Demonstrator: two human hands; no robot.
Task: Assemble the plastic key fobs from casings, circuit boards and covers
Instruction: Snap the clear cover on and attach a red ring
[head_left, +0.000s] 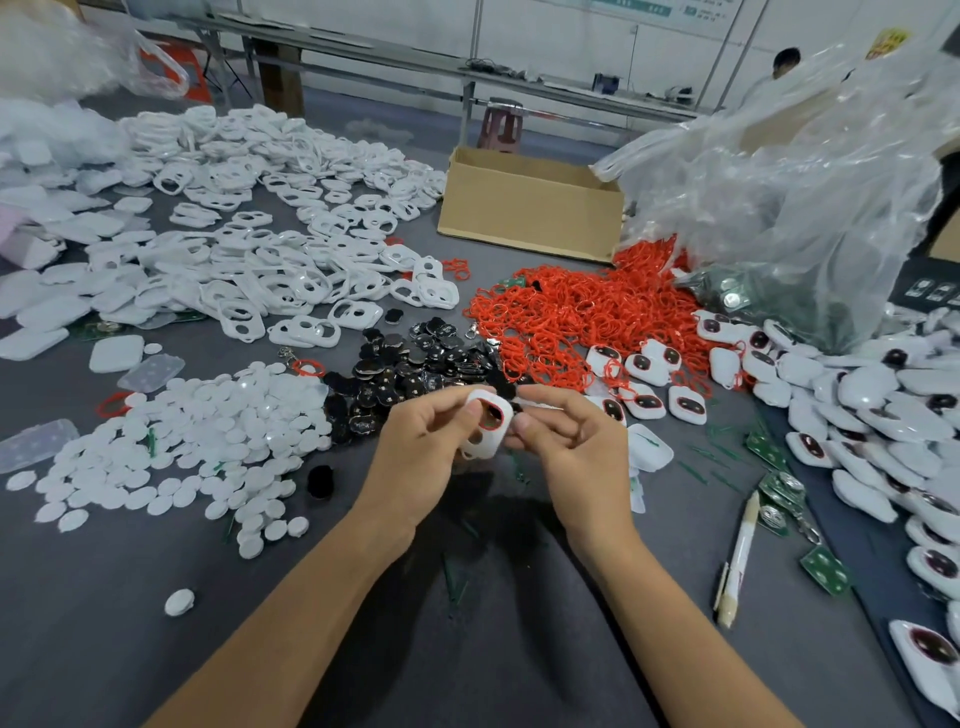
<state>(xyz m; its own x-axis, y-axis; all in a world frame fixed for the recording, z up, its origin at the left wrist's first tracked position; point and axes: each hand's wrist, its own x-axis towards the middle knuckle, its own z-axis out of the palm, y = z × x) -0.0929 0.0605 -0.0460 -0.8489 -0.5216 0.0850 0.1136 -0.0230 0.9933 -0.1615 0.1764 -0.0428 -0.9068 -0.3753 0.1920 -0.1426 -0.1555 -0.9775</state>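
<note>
A white key fob casing (485, 427) with a red ring seated in its upper opening is held above the grey table (467, 649). My left hand (421, 457) grips its left side. My right hand (571, 441) pinches its right edge with thumb and fingers. White casings (270, 249) lie heaped at the back left, white oval covers (208, 441) at the left, black inserts (415, 364) just beyond my hands, and red rings (582, 312) at the centre right. Assembled fobs (883, 415) pile up on the right.
A cardboard box (530, 208) stands at the back centre next to a large clear plastic bag (789, 197). Green circuit boards (826, 569) and a pen (737, 561) lie at the right. One loose cover (179, 601) sits at the near left. Another person is at the far right.
</note>
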